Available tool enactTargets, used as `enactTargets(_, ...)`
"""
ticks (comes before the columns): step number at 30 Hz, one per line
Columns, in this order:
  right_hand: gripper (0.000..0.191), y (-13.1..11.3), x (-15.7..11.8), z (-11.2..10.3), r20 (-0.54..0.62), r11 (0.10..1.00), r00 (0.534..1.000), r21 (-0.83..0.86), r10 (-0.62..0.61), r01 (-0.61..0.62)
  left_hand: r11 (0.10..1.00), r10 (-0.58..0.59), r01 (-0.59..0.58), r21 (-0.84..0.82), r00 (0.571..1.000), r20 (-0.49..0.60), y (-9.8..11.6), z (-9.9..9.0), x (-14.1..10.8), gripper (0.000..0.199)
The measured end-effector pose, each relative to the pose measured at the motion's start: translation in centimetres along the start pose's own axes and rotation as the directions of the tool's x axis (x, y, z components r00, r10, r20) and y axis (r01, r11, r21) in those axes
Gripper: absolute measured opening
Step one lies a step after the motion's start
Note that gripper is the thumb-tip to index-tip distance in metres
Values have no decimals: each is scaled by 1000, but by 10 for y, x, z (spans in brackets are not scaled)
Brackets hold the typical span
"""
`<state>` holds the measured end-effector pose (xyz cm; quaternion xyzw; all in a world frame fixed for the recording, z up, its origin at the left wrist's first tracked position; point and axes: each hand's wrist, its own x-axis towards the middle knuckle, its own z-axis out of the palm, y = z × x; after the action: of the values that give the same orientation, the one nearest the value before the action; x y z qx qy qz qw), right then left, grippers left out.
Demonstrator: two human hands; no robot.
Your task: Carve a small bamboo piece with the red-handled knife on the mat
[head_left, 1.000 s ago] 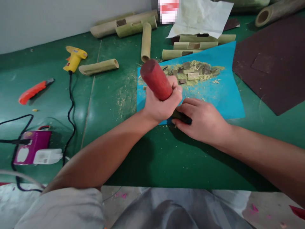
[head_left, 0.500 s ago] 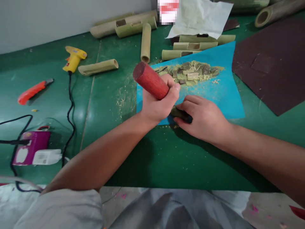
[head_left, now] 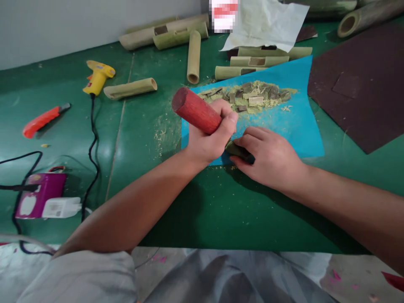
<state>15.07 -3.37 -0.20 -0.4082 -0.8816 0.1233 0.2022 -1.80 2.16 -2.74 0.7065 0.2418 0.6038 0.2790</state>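
My left hand point(head_left: 211, 136) is wrapped round the thick red wooden handle point(head_left: 197, 110) of a tool. The handle's butt points up and to the left; the working end is hidden below my fist. Close beside it, my right hand point(head_left: 269, 153) pinches a small greenish bamboo piece point(head_left: 235, 148) with a dark underside, held low over the near edge of a blue sheet point(head_left: 293, 130). Most of that piece is covered by my fingers. On the sheet, just beyond both hands, lies a heap of shavings and dark chips point(head_left: 252, 97).
Left on the green table point(head_left: 240, 214) lie a yellow glue gun point(head_left: 97, 78), an orange cutter knife point(head_left: 42, 122), a purple box point(head_left: 47, 191) with cables and a bamboo tube point(head_left: 131, 88). Notched bamboo tubes point(head_left: 181, 35) lie behind. Dark brown sheet point(head_left: 362, 84) at right.
The red handle's butt has tipped slightly down and to the left, with my left hand still round it. My right hand has hardly moved and keeps its hold on the bamboo piece.
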Motion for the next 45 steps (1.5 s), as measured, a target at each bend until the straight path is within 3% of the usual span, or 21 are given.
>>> enactTargets(7, 10, 0, 0, 1, 17, 999, 1000, -40, 22, -21, 994, -77, 77, 73, 997, -11, 4, -2, 0, 45)
enactTargets(17, 12, -3, -1, -2, 24, 994, 999, -104, 35, -32, 995, -53, 59, 78, 995, -86, 7, 2, -2, 48)
enactTargets(20, 12, -4, -1, -2, 31, 995, 998, -87, 53, -50, 999, -44, 46, 27, 997, -66, 5, 2, -2, 47)
enactTargets(28, 15, -7, 1, -5, 85, 988, 994, -141, 75, -63, 990, -76, 78, 114, 997, -21, 8, -4, -2, 49)
enactTargets(33, 22, -9, 0, -7, 74, 987, 994, -146, 82, -70, 995, -52, 54, 79, 998, -35, 5, -3, -2, 44)
enactTargets(39, 23, -10, -1, -6, 58, 989, 995, -126, 82, -74, 998, -54, 52, 39, 998, 30, 7, -5, 0, 47)
enactTargets(42, 20, -9, 0, -3, 70, 992, 996, -111, 62, -54, 993, -101, 104, -49, 993, 58, 12, -3, 0, 56)
enactTargets(45, 18, -6, 0, -2, 46, 994, 998, -101, 53, -48, 979, -172, 172, -108, 985, 9, 15, 1, 0, 60)
